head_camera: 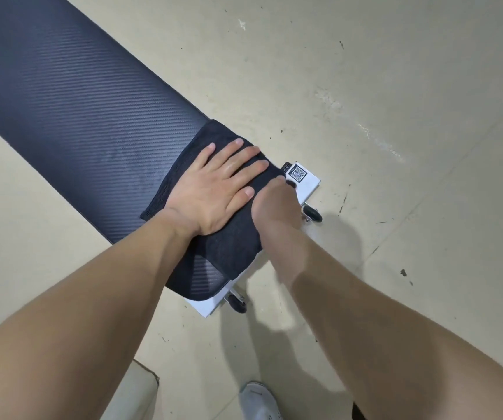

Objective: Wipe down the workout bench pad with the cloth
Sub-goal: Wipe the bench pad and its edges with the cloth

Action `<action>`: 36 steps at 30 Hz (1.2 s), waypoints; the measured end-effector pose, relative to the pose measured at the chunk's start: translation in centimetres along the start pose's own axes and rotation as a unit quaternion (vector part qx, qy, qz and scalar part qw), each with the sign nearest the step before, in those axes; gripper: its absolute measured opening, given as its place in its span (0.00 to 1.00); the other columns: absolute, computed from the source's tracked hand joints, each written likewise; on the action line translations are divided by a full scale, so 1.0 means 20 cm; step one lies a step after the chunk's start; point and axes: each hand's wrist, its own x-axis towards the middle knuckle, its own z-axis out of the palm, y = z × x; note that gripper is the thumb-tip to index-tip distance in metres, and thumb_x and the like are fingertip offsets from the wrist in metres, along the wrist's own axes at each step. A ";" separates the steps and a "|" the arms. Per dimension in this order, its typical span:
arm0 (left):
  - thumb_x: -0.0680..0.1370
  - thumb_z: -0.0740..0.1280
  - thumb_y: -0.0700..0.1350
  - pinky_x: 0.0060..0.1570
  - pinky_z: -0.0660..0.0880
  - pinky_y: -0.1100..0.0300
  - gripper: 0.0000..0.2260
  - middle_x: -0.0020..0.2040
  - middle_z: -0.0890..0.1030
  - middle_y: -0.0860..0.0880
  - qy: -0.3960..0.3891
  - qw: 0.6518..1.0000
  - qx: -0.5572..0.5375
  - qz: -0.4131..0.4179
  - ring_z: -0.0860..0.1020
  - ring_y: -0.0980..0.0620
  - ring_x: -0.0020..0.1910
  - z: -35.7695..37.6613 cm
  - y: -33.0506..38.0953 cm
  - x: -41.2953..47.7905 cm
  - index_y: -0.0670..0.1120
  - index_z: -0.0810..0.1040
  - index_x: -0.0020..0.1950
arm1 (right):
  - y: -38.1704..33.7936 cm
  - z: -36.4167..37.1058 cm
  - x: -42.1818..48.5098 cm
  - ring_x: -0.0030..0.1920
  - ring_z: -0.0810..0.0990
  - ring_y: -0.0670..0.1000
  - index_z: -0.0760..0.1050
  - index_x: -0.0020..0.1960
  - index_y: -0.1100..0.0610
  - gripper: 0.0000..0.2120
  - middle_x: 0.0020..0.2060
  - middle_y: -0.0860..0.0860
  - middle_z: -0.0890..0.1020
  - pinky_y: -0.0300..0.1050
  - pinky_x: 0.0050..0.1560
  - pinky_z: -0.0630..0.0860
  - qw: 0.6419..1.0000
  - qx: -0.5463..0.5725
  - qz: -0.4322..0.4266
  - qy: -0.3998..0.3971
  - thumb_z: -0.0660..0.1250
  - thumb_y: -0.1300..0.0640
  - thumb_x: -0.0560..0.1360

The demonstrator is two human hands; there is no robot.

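The cloth [230,247] lies over the near end of the bench pad [77,101], with the left hand [213,189] pressing it flat, fingers straight. The right hand [274,204] is blurred at the cloth's edge — I cannot tell its grip. The wiping looks to be at this end; next is probably a firm sweep along the bare pad.
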 end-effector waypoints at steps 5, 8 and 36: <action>0.83 0.48 0.53 0.75 0.55 0.45 0.20 0.60 0.76 0.46 0.038 0.999 0.003 -0.025 0.71 0.43 0.65 -0.06 -0.09 0.18 0.48 0.75 0.62 | -0.16 -0.06 0.15 0.65 0.74 0.62 0.64 0.69 0.60 0.18 0.64 0.60 0.75 0.51 0.52 0.67 0.982 -0.113 -0.129 -0.078 0.49 0.52 0.85; 0.82 0.46 0.53 0.72 0.59 0.44 0.22 0.53 0.77 0.43 0.041 0.995 0.017 -0.088 0.73 0.40 0.56 -0.08 -0.13 0.26 0.45 0.76 0.56 | -0.23 -0.10 0.22 0.67 0.74 0.61 0.67 0.71 0.59 0.23 0.65 0.61 0.76 0.48 0.54 0.66 0.982 -0.043 -0.143 -0.118 0.43 0.49 0.85; 0.84 0.51 0.52 0.75 0.55 0.39 0.25 0.83 0.53 0.47 0.102 0.957 -0.071 -0.262 0.53 0.42 0.81 0.35 0.41 -0.76 0.52 0.56 0.81 | 0.41 0.49 -0.54 0.57 0.82 0.53 0.77 0.64 0.47 0.15 0.57 0.48 0.84 0.54 0.65 0.75 0.863 0.472 0.136 -0.117 0.60 0.45 0.81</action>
